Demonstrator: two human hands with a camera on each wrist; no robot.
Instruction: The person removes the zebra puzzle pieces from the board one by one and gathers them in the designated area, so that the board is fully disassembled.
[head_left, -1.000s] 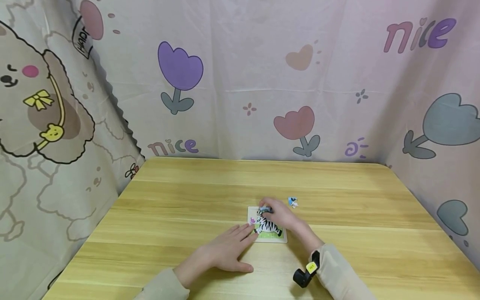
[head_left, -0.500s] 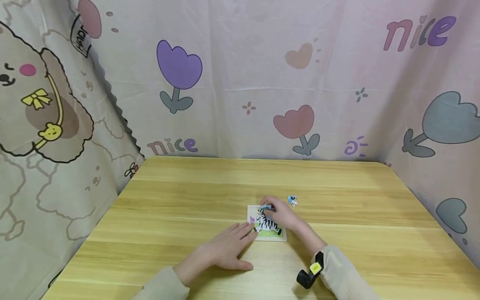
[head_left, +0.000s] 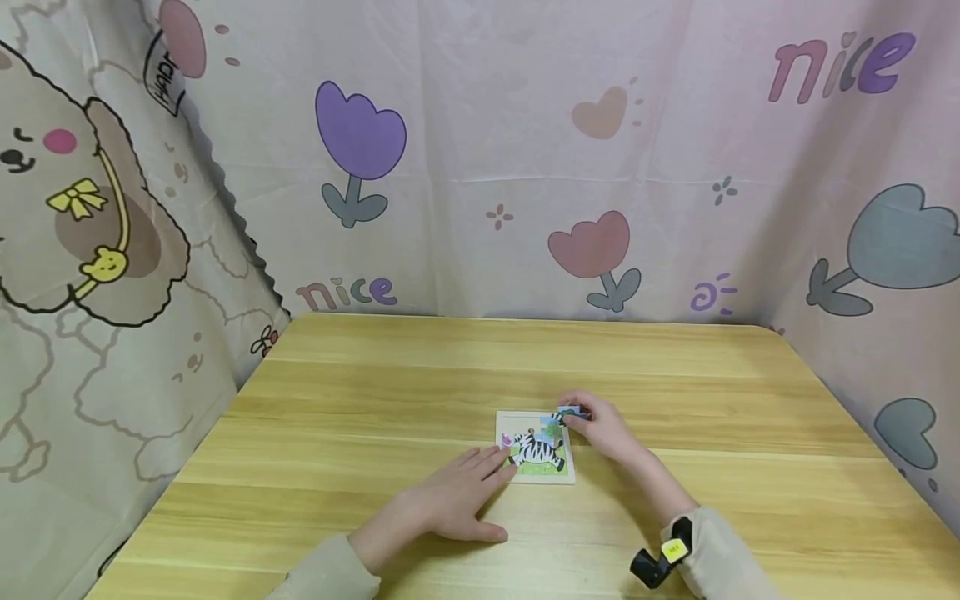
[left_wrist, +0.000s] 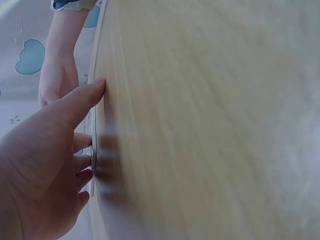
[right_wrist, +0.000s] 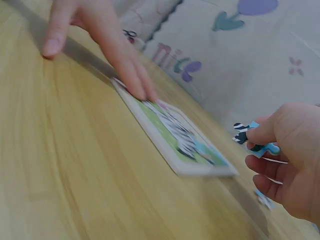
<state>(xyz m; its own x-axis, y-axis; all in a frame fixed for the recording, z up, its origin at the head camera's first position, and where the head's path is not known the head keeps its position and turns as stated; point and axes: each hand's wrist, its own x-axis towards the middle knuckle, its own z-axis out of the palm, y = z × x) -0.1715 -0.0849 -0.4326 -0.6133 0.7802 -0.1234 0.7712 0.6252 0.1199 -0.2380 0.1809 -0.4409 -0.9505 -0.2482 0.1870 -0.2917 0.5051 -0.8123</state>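
Observation:
A zebra jigsaw board (head_left: 534,480) with a pale frame lies on the table, partly filled with its picture. My left hand (head_left: 459,497) lies flat with straight fingers, its fingertips on the board's left edge. In the left wrist view, its fingers (left_wrist: 82,161) rest at the board's edge. Just off the board's upper right corner, my right hand (head_left: 606,429) pinches a puzzle piece (right_wrist: 241,135) with black-and-white stripes and blue between thumb and fingers. It is held above the table in the right wrist view. A loose puzzle piece (right_wrist: 264,199) lies under the right hand, which hides it from the head view.
The wooden table (head_left: 375,375) reaches back to a printed curtain (head_left: 465,125). Another curtain (head_left: 90,250) with a cartoon dog hangs on the left. A black camera (head_left: 654,568) is strapped to the right wrist.
My right hand has moved right, off the board, with the pinched piece, uncovering a blue and green part of the picture. The loose piece is now covered. My left hand has stayed put.

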